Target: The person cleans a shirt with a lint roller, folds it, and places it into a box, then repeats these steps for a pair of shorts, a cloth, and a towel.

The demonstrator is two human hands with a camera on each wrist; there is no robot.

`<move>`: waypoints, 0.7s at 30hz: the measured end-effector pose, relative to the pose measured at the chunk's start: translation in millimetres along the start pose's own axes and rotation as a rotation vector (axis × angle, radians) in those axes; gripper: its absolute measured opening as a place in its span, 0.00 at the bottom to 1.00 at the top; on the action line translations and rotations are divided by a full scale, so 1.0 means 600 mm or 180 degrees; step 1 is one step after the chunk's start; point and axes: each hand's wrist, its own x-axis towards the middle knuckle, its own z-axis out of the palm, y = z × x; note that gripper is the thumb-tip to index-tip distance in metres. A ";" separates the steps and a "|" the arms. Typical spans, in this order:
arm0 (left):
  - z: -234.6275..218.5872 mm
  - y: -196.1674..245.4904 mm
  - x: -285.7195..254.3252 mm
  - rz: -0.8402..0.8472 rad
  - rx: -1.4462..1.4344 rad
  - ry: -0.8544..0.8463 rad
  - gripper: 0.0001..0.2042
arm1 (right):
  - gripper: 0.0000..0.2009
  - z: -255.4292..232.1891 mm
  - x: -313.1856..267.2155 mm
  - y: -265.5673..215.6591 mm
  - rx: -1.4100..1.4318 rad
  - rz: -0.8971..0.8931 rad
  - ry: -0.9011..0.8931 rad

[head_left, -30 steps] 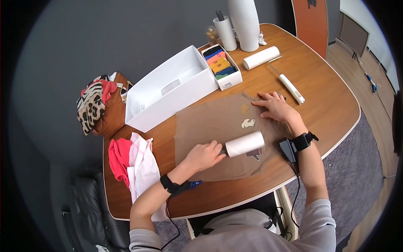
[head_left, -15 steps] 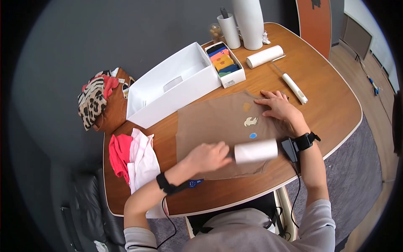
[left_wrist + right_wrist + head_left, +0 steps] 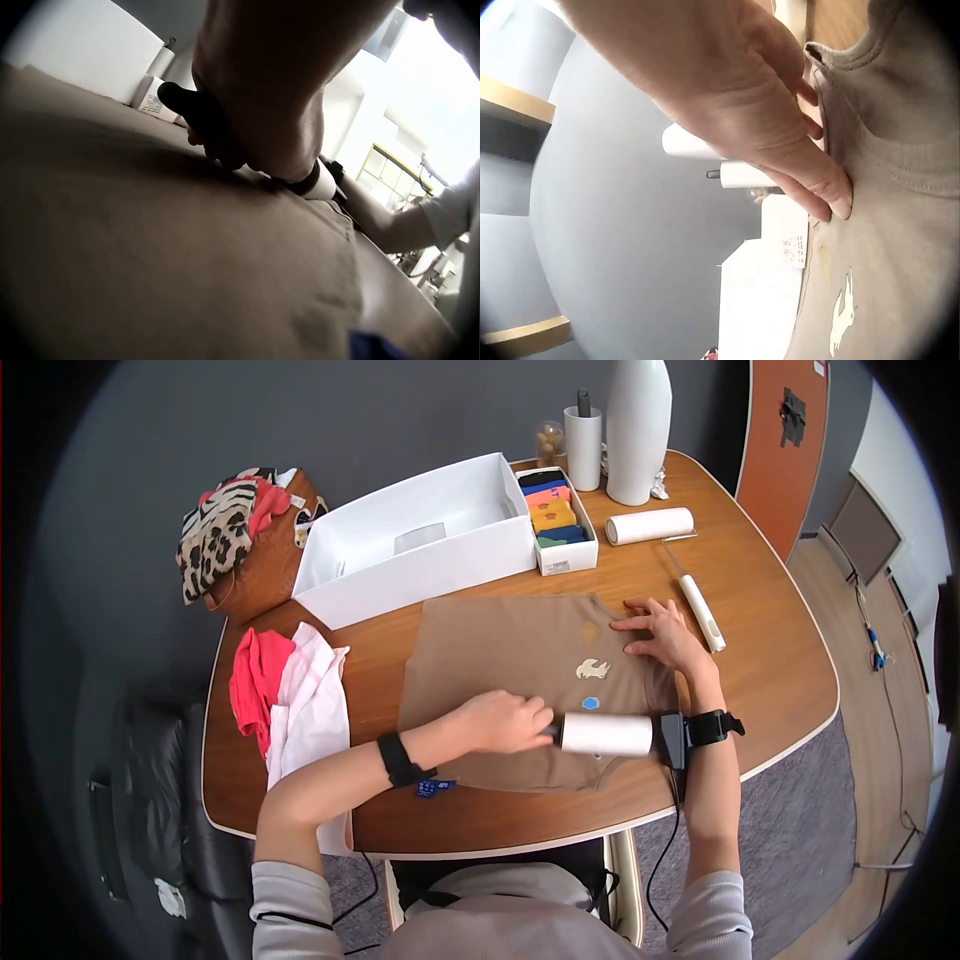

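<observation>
- Left grip: fingers curled round the dark handle of a lint roller; the handle's end projects from the fist in the left wrist view.
- Lint roller: white roll over the near part of the brown garment, its free end close to the device on the right wrist. Contact with the fabric cannot be confirmed.
- Right grip: holds nothing; fingers extended, fingertips resting on the garment near its neckline.
- Brown garment: spread flat on the bench. A pale animal print and a blue print are visible.
- Second roller: on the bench beyond the right grip, its white handle pointing toward the person.
- Large white box: beyond the garment; a small box of folded fabrics stands just beside it.
- Pink cloth and white cloth: together at the left side of the bench.
</observation>
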 end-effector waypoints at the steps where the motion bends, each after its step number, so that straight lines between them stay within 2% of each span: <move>1: 0.003 0.008 -0.010 0.0136 0.0031 0.0023 0.16 | 0.22 -0.001 0.000 0.000 0.0052 0.0015 -0.0012; 6: 0.003 0.063 -0.058 0.0586 0.0203 0.0226 0.15 | 0.22 0.000 0.000 -0.005 0.0063 0.0069 0.0027; 10: -0.019 0.072 -0.090 0.0401 -0.0245 0.0258 0.16 | 0.21 -0.001 -0.002 -0.008 0.0063 0.0046 0.0034; 14: -0.057 0.005 -0.115 -0.1151 -0.0151 0.0426 0.14 | 0.21 0.005 0.001 0.004 0.0073 -0.0003 0.0007; 20: -0.048 -0.039 -0.176 -0.2245 0.0034 -0.0080 0.14 | 0.21 0.001 -0.001 -0.006 0.0099 0.0048 0.0019; 21: -0.049 -0.044 -0.186 -0.2417 0.0040 0.0015 0.14 | 0.22 0.001 -0.002 -0.007 0.0148 0.0028 0.0059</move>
